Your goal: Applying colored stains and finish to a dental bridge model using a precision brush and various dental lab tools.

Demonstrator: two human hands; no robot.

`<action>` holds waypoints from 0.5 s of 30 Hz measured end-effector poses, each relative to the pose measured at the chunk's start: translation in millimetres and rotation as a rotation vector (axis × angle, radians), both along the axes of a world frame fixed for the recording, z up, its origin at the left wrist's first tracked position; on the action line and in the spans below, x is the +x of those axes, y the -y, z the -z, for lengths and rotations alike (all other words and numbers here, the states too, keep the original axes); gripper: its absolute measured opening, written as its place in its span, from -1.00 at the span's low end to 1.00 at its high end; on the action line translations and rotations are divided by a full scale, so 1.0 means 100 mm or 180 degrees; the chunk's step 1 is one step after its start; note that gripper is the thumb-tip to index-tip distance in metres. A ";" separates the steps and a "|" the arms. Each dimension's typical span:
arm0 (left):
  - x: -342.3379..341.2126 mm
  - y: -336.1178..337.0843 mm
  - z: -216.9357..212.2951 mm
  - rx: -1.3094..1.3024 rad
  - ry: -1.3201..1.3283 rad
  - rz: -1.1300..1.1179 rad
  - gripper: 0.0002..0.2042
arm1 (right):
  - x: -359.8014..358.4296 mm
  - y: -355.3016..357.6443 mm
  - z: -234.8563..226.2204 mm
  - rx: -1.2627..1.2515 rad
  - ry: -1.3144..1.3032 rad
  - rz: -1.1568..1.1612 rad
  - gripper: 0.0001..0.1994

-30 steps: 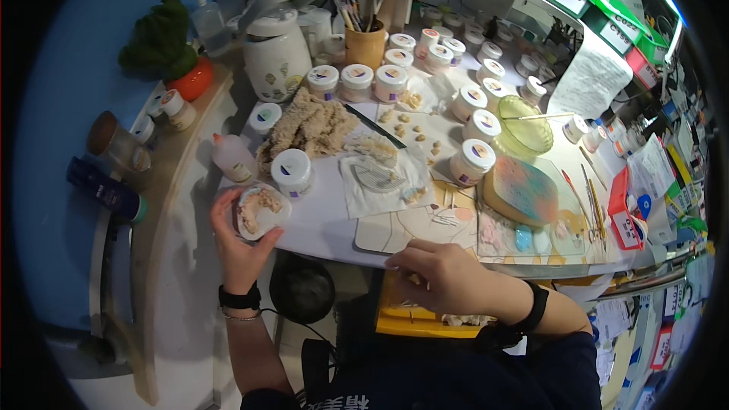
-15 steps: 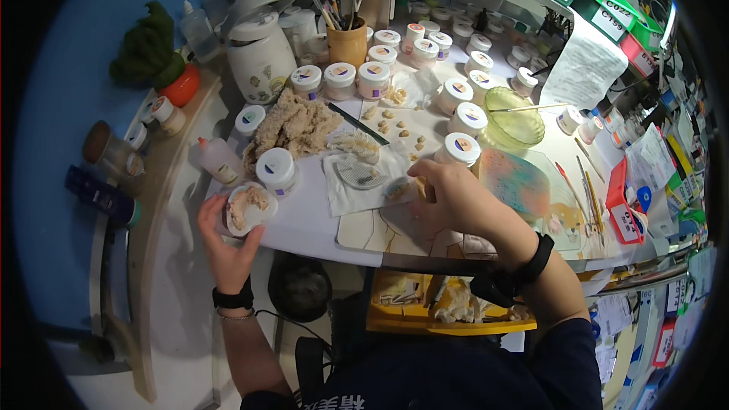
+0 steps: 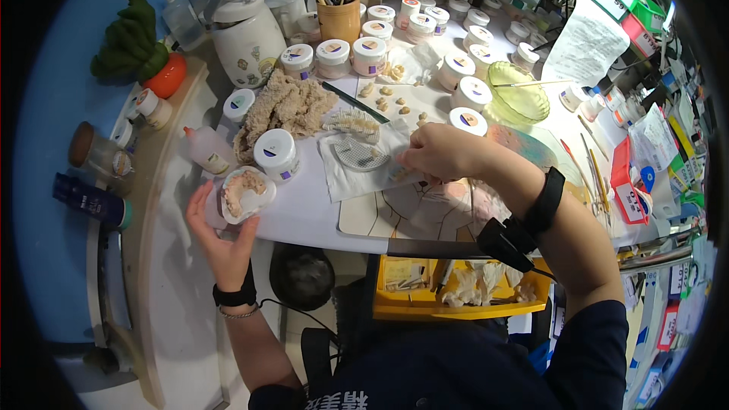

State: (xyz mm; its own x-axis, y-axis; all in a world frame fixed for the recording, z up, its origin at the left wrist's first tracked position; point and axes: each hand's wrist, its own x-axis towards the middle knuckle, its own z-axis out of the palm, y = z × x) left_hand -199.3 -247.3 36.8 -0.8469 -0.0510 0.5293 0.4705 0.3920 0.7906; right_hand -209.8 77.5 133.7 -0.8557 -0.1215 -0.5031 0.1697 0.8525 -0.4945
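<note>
My left hand cups a white tub at the bench's front left, thumb and fingers at its sides. A pinkish dental arch model lies on top of it. My right hand is closed in a pinch over the edge of a white tissue; whatever its fingers hold is hidden. Left of those fingers, a round mesh firing tray with small pieces rests on the tissue. Behind it lies a pale bristly brush-like thing. Several small tooth-coloured pieces sit farther back.
Lidded powder jars stand around the work area, beside a crumpled brown towel and a squeeze bottle. A green glass dish with a brush across it is at right. Below the edge, a yellow drawer stands open.
My right hand has shifted slightly left and up, turning so its back covers the fingertips more. My left hand keeps hold of the tub. The whole view has shifted a little.
</note>
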 end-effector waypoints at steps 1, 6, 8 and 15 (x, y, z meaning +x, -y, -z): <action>-0.01 0.00 0.00 0.0023 -0.0053 0.0018 -0.26 | -0.01 0.00 -0.01 -0.0129 0.0155 0.0098 -0.65; 0.03 0.03 -0.03 -0.0009 -0.0123 -0.0013 -0.25 | -0.02 0.03 0.00 0.0091 0.0033 0.0003 -0.69; 0.05 0.04 -0.04 -0.0031 -0.0316 -0.0169 -0.25 | -0.04 0.02 -0.01 0.0127 0.0108 -0.0019 -0.72; 0.34 0.01 -0.28 -0.0633 -0.1184 -0.0648 -0.24 | -0.03 -0.08 0.04 -0.0185 0.0157 -0.0093 -0.79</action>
State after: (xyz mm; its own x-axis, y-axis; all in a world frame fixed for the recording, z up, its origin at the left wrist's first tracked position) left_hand -165.5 -247.9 64.5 -0.5811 -0.0634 0.8114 0.6055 0.6325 0.4831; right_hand -212.4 85.4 129.3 -0.8257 -0.1762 -0.5359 0.1706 0.8276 -0.5348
